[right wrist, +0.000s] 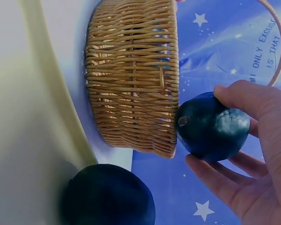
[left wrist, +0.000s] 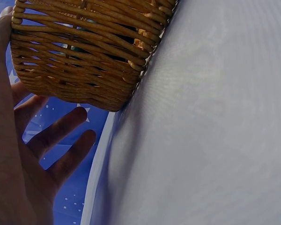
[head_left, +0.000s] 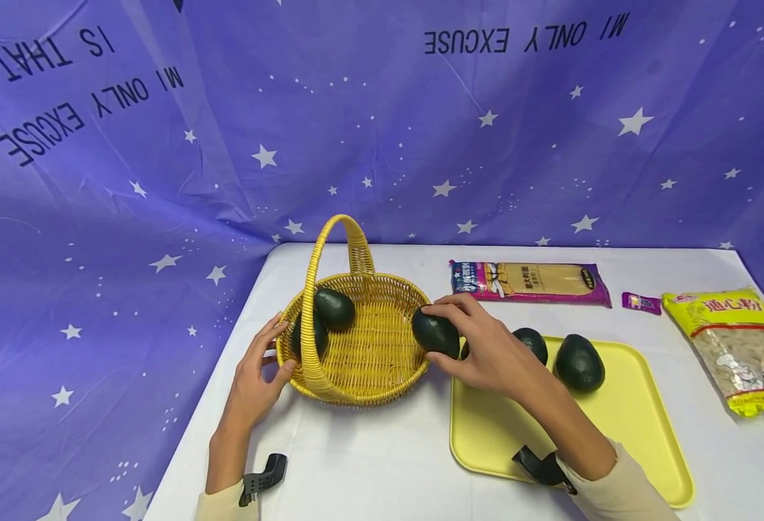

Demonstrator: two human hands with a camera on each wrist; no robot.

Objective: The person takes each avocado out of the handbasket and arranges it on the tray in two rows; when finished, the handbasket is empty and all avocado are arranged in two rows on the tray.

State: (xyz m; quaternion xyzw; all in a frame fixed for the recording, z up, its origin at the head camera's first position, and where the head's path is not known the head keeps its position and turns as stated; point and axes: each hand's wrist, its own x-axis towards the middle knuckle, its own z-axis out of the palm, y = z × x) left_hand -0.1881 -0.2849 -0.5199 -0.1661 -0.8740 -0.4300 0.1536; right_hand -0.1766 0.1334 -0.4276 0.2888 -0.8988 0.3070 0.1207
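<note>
A yellow wicker basket with a tall arched handle stands at the table's left. Two dark green avocados lie inside, on its left side, one partly behind the handle. My left hand holds the basket's left rim by thumb and forefinger; in the left wrist view the other fingers are spread below the wall. Between thumb and fingers, my right hand grips another avocado right at the basket's right rim. More avocados sit on the yellow tray, one mostly hidden by the right hand.
Behind the tray lies a long pack of noodles, with a small purple packet beside it. A yellow and clear bag of pasta rests at the far right. A purple star-patterned cloth hangs behind the white table.
</note>
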